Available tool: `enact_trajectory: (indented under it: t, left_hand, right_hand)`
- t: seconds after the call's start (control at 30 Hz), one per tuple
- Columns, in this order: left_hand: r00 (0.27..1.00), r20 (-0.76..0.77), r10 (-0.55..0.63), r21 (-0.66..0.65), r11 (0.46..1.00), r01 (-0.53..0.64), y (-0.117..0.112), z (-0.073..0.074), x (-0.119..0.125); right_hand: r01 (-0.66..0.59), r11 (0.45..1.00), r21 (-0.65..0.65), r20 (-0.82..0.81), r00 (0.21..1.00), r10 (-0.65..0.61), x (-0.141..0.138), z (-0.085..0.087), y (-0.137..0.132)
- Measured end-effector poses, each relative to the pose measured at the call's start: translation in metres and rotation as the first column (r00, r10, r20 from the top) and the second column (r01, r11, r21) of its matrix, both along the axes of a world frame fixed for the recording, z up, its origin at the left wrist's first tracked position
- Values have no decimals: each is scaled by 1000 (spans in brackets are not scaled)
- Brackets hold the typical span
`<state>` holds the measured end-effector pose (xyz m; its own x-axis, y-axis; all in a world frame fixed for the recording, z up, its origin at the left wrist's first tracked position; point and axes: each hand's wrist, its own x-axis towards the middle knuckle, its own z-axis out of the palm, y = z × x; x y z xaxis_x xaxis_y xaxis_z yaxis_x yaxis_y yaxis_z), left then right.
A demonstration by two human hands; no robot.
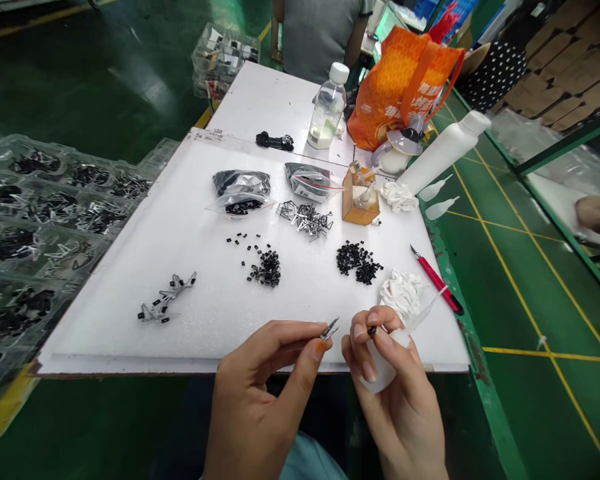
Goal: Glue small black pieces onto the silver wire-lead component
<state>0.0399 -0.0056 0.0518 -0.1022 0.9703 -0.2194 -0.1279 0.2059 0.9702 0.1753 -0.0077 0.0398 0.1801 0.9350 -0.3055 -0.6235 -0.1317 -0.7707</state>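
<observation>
While the person sat at the near edge of the white tabletop (260, 100), both bare hands were raised just over a foam sheet (105, 333). The left hand (260, 393) had its fingers (300, 331) pinched together, clamped on a small metal pronged part (331, 327), whose long axis ran up and to the right, its tips pointing toward the other hand. The right hand (395, 393) had its fingers (375, 319) curled around a white squeeze bottle (380, 370), its slender translucent nozzle (425, 312) angled up and right, away from the metal part. A tiny black piece (371, 331) showed at those fingertips, though I could not tell whether it was gripped. The tips of the metal part sat just beside it, with only a narrow gap between them.

Farther out on the foam lay a loose heap of metal pieces (305, 219), two piles of small black pieces (267, 270) (359, 261), and a short row of metal-and-black parts (167, 298). A craft knife with a red handle (435, 283) and a wad of white cloth (400, 297) lay to the right. Stacked clear plastic trays (40, 227) filled with dark parts sat off to the left, and a co-worker (320, 40) sat beyond the far end.
</observation>
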Motion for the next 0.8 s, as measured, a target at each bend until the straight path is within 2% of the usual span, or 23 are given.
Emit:
enact_trajectory:
  t: [0.23, 0.43, 0.6, 0.7, 0.8]
  left_hand:
    - [1000, -31, -1, 6, 1000, 1, 0, 1, 2]
    - [998, -60, -14, 23, 1000, 16, -1, 3, 0]
    - [993, -114, -16, 63, 998, 23, -1, 4, -2]
    - [992, -125, -23, 86, 996, 34, 0, 4, -2]
    - [992, -120, -50, 98, 993, 62, -1, 3, -2]
  right_hand:
    - [38, 999, 7, 164, 986, -39, -1, -5, 1]
    - [32, 999, 37, 202, 979, -39, -1, -5, 0]
    - [-4, 994, 112, 256, 966, -25, -2, -6, -4]
    - [-14, 986, 164, 347, 937, -44, 0, -12, -8]
    - [-27, 974, 225, 491, 867, -90, 4, -19, -9]
